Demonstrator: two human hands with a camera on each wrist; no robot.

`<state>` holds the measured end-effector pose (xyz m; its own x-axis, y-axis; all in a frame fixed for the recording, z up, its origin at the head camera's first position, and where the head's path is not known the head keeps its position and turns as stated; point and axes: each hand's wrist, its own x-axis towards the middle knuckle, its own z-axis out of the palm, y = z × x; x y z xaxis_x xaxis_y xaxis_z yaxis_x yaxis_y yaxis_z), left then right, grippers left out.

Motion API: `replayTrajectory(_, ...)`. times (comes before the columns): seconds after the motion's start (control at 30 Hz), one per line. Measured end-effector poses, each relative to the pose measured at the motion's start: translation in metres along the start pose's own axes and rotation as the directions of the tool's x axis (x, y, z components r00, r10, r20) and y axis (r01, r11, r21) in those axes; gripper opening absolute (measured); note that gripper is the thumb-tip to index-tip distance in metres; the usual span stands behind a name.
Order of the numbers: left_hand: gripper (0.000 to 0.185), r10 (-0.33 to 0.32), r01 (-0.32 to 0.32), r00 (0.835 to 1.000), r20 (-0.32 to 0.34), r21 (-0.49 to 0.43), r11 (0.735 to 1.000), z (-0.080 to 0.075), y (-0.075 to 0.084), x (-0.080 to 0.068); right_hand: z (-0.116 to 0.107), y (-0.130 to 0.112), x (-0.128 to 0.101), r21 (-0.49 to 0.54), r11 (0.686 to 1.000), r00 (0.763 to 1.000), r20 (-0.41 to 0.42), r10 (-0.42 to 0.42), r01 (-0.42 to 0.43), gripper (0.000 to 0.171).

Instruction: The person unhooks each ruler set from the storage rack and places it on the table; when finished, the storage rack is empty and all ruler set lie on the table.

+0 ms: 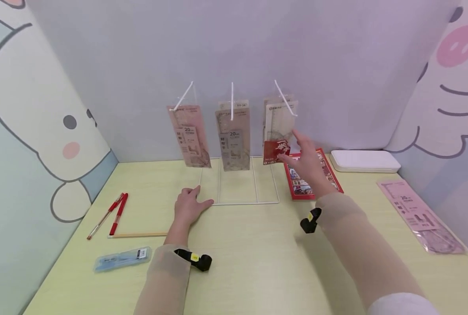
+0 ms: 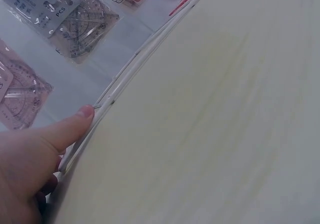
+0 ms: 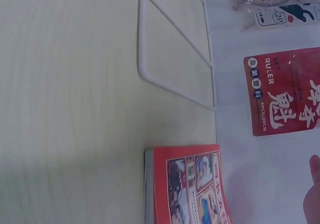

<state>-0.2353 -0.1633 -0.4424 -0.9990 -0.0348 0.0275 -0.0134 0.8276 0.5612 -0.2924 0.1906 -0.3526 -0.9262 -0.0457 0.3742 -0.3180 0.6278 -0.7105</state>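
Observation:
My left hand (image 1: 188, 204) holds the front left corner of a white wire display rack (image 1: 245, 203). In the left wrist view its thumb (image 2: 75, 126) lies against the wire, with the other fingers partly hidden. Three hooks carry packaged ruler sets: a pink set (image 1: 190, 135) at left, a grey set (image 1: 234, 140) in the middle, and a pale set with a red label (image 1: 275, 151) at right. My right hand (image 1: 307, 164) is beside the pale set, index finger and thumb spread. In the right wrist view one fingertip (image 3: 314, 194) shows apart from the red label (image 3: 285, 91).
A red illustrated book (image 1: 297, 188) lies behind my right wrist, near a white case (image 1: 365, 161). Another pink ruler set (image 1: 415, 210) lies at far right. Red pens (image 1: 118, 214), a wooden stick (image 1: 139, 235) and a blue case (image 1: 123, 259) lie at left. A wall stands behind the rack.

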Motion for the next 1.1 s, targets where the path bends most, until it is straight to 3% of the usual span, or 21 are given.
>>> replayTrajectory(0.4, 0.079, -0.001, 0.001, 1.0, 0.002, 0.0, 1.0, -0.001, -0.002, 0.001, 0.017, -0.025, 0.013, 0.118, 0.993, 0.997, -0.071, 0.036, -0.027, 0.089)
replayTrajectory(0.67, 0.079, 0.004, -0.004, 1.0, -0.01, 0.009, 1.0, 0.002, -0.004, 0.002, 0.02, -0.034, 0.006, 0.286, 0.954, 0.986, -0.115, 0.123, -0.085, 0.087)
replayTrajectory(0.83, 0.079, 0.008, -0.008, 1.0, -0.006, 0.009, 1.0, 0.002, -0.004, 0.002, 0.014, -0.035, -0.002, 0.292, 0.95, 0.976, -0.145, 0.161, -0.114, 0.083)
replayTrajectory(1.1, 0.079, 0.005, -0.005, 1.0, -0.004, 0.003, 1.0, 0.0, -0.004, 0.002, -0.003, -0.032, -0.021, 0.212, 0.974, 0.981, -0.157, 0.11, -0.076, 0.081)
